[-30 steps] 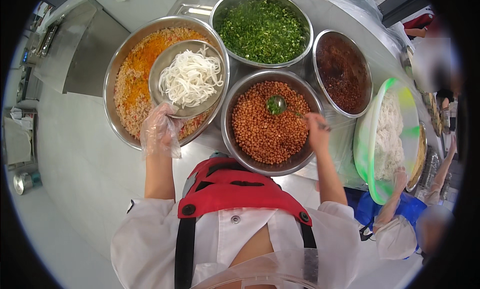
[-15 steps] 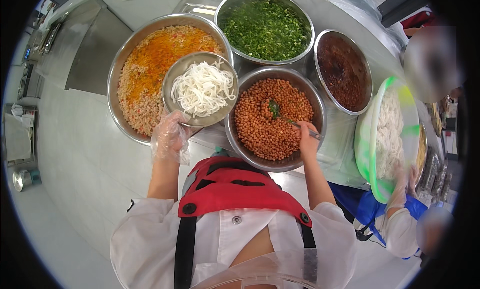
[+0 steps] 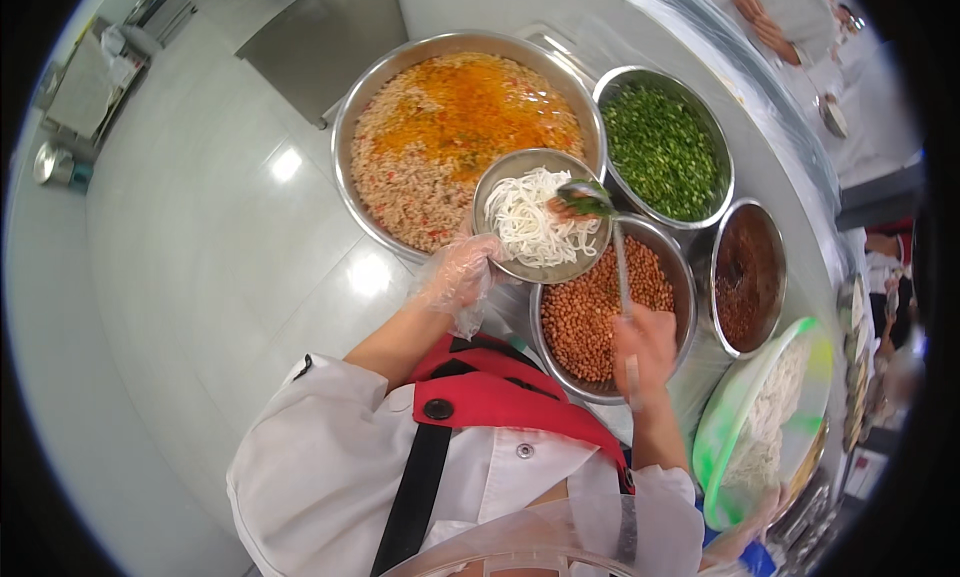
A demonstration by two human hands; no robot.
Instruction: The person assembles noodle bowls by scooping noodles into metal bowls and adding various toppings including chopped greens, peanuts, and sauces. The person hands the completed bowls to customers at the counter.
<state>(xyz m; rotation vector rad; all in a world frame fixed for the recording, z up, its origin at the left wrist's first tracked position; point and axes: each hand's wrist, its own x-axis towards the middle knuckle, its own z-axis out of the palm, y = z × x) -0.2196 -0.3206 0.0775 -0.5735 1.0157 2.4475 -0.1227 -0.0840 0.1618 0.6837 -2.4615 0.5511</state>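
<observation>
A metal bowl (image 3: pixel 487 199) of thick white noodles (image 3: pixel 540 227) is gripped at its near left rim by my left hand (image 3: pixel 462 272), which wears a clear plastic glove. It is held over the edges of two basins. My right hand (image 3: pixel 645 347) grips the long handle of a metal spoon (image 3: pixel 622 267). The spoon's head tips over the right side of the noodles, with green bits and brownish food at it. Under my right hand lies a steel basin (image 3: pixel 686 322) of small reddish-brown beans (image 3: pixel 590 327).
Left of it stands a large basin (image 3: pixel 345 177) of minced filling under orange oil. Chopped greens (image 3: pixel 660 152) fill a basin farther back. To the right are dark red sauce (image 3: pixel 745 277) and a green-white tub (image 3: pixel 715 427) of pale noodles, near another person's gloved hand (image 3: pixel 750 527).
My right hand has lifted the spoon out of the beans and carried it over the noodle bowl. The whole view has turned, shifting the basins rightward.
</observation>
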